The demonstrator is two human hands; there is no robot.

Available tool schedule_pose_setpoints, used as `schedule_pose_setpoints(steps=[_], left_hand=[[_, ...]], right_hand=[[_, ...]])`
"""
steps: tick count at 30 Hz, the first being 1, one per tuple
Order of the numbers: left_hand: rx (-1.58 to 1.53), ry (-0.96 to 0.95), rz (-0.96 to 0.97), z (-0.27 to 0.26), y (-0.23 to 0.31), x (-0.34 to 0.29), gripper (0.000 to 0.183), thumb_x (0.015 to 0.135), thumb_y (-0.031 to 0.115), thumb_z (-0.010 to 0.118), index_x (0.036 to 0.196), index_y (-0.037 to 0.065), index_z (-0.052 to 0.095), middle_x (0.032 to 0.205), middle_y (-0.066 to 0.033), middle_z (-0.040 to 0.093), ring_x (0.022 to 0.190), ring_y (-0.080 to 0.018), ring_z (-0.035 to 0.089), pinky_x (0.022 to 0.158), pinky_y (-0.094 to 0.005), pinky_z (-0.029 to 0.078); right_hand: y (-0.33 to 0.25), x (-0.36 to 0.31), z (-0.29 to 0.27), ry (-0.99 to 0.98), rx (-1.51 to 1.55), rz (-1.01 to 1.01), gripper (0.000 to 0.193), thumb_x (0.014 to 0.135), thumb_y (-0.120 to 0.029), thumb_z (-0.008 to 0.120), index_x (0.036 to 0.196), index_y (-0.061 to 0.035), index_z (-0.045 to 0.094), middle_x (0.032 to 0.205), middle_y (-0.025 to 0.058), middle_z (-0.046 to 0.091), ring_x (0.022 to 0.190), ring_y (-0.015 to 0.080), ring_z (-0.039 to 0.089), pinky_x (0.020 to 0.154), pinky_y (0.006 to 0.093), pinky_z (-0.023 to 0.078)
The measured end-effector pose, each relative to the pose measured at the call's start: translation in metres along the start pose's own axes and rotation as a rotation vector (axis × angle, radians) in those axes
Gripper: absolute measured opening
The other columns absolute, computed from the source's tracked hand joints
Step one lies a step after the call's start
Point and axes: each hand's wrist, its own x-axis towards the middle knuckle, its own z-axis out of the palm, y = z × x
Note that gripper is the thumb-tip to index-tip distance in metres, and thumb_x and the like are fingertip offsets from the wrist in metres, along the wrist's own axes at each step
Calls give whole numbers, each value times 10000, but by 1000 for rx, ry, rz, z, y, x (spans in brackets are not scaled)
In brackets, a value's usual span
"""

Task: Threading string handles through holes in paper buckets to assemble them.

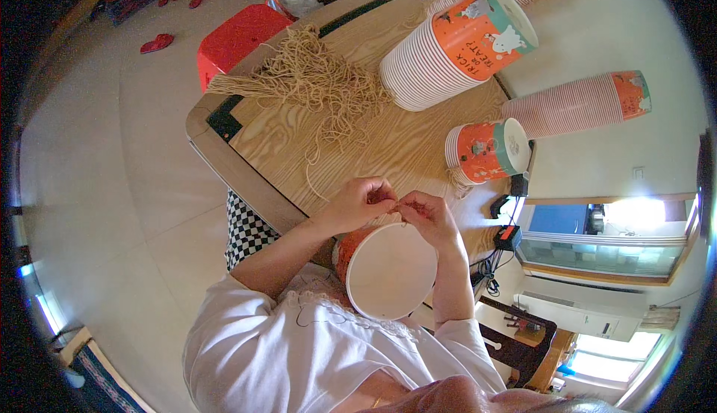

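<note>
A white-lined paper bucket [392,272] with an orange outside rests against my front, its open mouth facing up. Over its far rim my left hand [360,205] and my right hand [431,217] meet, fingertips pinched together. A strand of tan twine runs from the table toward my left hand, and a short bit shows below my fingers at the rim. What lies between the fingertips is mostly hidden, but it appears to be this twine. The loose heap of twine [317,77] spreads over the wooden table [276,140] beyond my left hand.
A tall stack of orange paper buckets [455,51] and a shorter stack [485,151] stand on the table's right side. More stacks, one of them pale and striped [571,105], lie farther right. Black adapters [508,237] with cables sit at the right edge. A red stool [239,39] stands beyond the table.
</note>
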Motion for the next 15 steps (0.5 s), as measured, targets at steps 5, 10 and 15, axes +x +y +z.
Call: schedule_pose_setpoints(steps=[5,10,15], left_hand=[[-47,43,28,4,1,1,132,818,129,588,857,3,594,768,-45,620,709,-101,571,661,-251,468],[61,69,46,2,-2,3,162,812,146,587,839,-13,606,746,-56,632,658,-92,572,609,-242,462],[-76,82,-2,4,2,2,159,824,153,578,842,-1,610,732,-57,636,645,-90,576,605,-240,459]], right_hand=[[-2,0,1,-4,2,-6,120,840,-136,580,835,-24,623,690,9,581,633,72,517,559,222,426],[0,1,1,-11,-37,-16,140,845,-155,583,815,-20,611,685,8,573,643,79,515,564,236,429],[-3,0,1,-11,-18,-34,144,845,-158,584,830,-16,607,703,14,587,665,83,532,603,241,450]])
